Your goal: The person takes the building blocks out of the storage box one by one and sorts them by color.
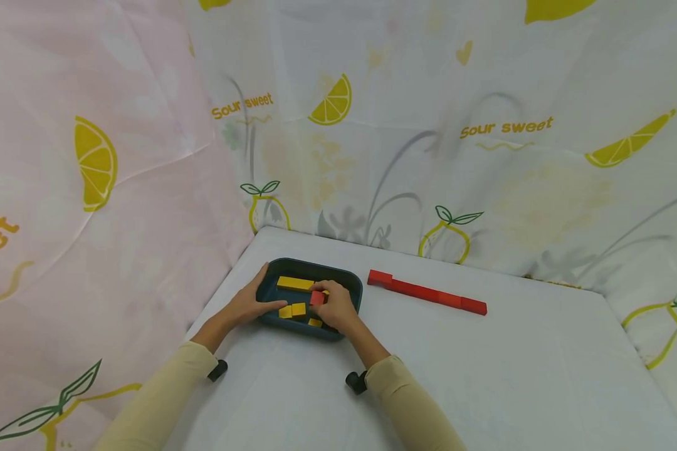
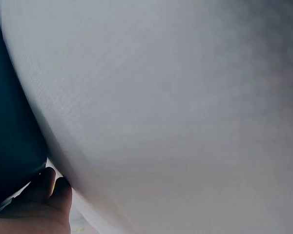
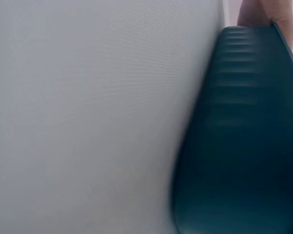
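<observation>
On white cloth (image 1: 519,376), left hand (image 1: 250,303) grips rounded tray (image 3: 239,136), right hand (image 1: 339,309) pinches red block (image 1: 316,298).

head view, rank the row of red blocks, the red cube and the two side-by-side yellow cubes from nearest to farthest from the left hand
1. Two yellow cubes: inside the tray, by the thumb of the left hand.
2. Red cube: farther right, in the grip of the right hand.
3. Row of red blocks: outside, right of the tray.
</observation>
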Tool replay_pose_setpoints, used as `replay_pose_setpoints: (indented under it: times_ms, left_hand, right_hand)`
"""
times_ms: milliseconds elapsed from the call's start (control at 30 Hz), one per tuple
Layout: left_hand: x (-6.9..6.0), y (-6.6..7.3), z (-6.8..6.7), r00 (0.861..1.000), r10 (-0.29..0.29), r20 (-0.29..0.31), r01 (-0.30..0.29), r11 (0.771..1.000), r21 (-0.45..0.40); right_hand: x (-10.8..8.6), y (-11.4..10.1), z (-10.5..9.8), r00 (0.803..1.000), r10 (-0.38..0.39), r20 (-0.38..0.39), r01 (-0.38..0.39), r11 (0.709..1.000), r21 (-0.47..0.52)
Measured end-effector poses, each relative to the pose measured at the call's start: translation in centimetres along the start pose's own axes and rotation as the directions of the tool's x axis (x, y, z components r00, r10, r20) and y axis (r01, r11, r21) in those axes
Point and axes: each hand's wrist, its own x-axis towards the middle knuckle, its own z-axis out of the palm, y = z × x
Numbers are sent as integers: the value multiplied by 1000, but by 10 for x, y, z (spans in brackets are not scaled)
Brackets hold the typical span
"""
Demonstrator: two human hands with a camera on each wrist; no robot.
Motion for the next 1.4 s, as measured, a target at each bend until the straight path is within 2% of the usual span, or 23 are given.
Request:
replay_pose_setpoints:
  times_ms: [233, 467, 700, 933, 1167, 1400]
  left_hand:
    - [0, 1, 0, 1000, 11, -4, -11, 1000, -1]
    - [0, -1, 2, 1000, 18, -5, -18, 1000, -2]
    - [1, -1, 3, 1000, 22, -1, -22, 1000, 10]
    - [-1, 2, 0, 1000, 17, -5, -17, 1000, 5]
    - [-1, 3, -2, 1000, 13, -11, -13, 1000, 0]
    - [-1, 2, 1, 1000, 11, -11, -11, 1000, -4]
  right_hand:
    - [-1, 1, 0, 999, -31, -13, 31, 1000, -3]
    - [-4, 3, 1, 996, -88, 19, 89, 995, -35]
    - [-7, 3, -1, 992, -122, 33, 122, 992, -10]
    - [-8, 2, -1, 979, -199, 47, 201, 979, -38]
    - [-7, 0, -4, 969, -242, 47, 244, 970, -22]
    - [-11, 0, -10, 953, -278, 122, 284, 958, -33]
